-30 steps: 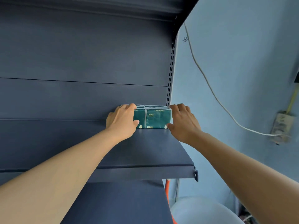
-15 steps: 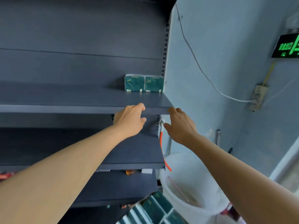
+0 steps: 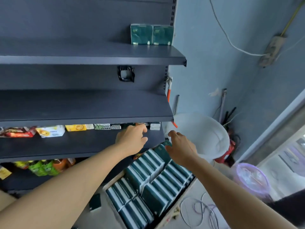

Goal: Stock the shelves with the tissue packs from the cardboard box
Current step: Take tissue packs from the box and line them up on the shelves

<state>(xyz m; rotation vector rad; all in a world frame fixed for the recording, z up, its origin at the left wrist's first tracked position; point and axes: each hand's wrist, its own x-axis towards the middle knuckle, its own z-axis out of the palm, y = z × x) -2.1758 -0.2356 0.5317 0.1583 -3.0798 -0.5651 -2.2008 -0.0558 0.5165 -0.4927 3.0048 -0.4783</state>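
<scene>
Dark shelving (image 3: pixel 92 57), two tissue packs (image 3: pixel 151 34) at top shelf's right rear corner, cardboard box (image 3: pixel 166 219) of packs below, left hand (image 3: pixel 132 139) and right hand (image 3: pixel 179 149) empty, fingers relaxed

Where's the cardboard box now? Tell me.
In the head view, the cardboard box sits low and right of centre on the floor, below both hands, beside the white bucket.

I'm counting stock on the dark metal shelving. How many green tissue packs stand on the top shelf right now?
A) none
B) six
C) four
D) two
D: two green tissue packs stand side by side at the right end of the top dark metal shelf; both hands are lower, holding nothing.
</scene>
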